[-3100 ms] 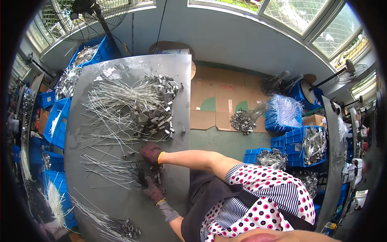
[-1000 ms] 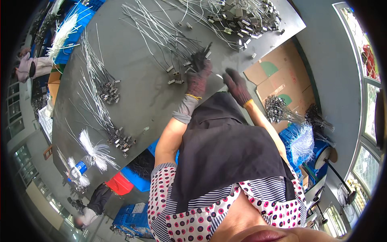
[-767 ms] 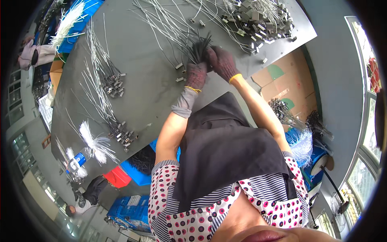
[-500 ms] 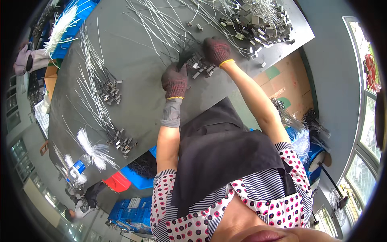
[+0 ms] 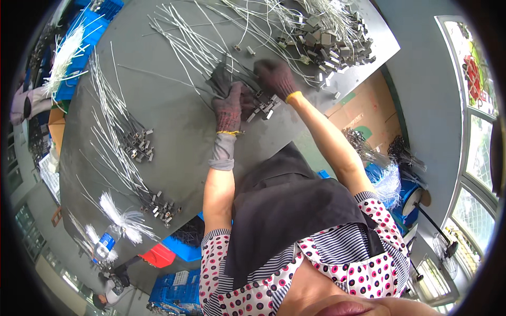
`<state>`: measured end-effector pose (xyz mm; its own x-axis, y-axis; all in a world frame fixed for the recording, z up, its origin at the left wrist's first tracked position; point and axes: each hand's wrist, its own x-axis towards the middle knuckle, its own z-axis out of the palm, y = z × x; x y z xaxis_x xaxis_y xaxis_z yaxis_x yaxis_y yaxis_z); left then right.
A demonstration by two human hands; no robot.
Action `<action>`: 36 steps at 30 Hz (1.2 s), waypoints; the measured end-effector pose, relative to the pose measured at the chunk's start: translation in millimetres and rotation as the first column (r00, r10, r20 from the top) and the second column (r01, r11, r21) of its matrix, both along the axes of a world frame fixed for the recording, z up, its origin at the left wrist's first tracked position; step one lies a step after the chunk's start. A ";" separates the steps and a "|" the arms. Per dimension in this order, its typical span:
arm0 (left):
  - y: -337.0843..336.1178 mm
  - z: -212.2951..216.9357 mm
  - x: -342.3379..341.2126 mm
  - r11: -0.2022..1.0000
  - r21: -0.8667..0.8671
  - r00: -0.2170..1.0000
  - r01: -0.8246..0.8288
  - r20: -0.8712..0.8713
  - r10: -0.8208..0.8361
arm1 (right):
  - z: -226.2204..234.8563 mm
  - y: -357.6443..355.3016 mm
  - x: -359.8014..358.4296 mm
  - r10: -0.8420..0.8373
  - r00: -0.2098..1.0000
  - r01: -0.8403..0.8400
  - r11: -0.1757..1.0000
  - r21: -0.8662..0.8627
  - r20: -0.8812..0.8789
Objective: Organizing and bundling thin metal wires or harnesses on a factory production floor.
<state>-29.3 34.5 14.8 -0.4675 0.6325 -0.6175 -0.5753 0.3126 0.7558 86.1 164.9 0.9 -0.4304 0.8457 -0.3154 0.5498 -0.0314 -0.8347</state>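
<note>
My left hand [image 5: 229, 110], in a dark red-and-black knit glove with a grey cuff, is closed. A dark limp piece [image 5: 217, 79] juts up from its thumb side; I cannot make out its kind. My right hand [image 5: 275, 78], gloved alike with a yellow hem, is curled and smeared by motion; its fingertips are hidden. Between and just below the hands lie several small metal-ended connectors [image 5: 265, 107] on dark cable ends, close by the left fingers. Pale thin cables [image 5: 190, 45] fan away from there toward the far edge of the grey table [image 5: 184, 147].
A dense heap of boxy connectors [image 5: 327, 42] with cables covers the far right corner. Two cable bunches [image 5: 138, 145] lie along the left side. At the near left stand a bottle [image 5: 105, 242] and white strands [image 5: 124, 217]. A blue bin [image 5: 182, 247] is below the near edge.
The dark piece has swung leftward, above my left hand. My right hand has shifted slightly left and down. The whole view has moved a little.
</note>
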 end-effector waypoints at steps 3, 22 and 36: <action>-17.4 -19.1 -9.6 0.989 0.133 0.998 -0.067 0.027 0.064 | -7.6 37.5 -25.5 -0.217 0.963 0.190 0.967 0.169 0.160; 5.6 -47.7 51.9 0.862 0.375 0.940 0.342 -0.151 -0.307 | 58.5 -95.0 129.5 -0.004 0.943 -0.021 0.997 -0.073 -0.334; 34.4 -27.8 57.9 0.842 0.501 0.978 0.199 -0.050 -0.201 | -6.1 -287.1 349.0 -0.230 0.957 0.284 0.874 -0.394 0.179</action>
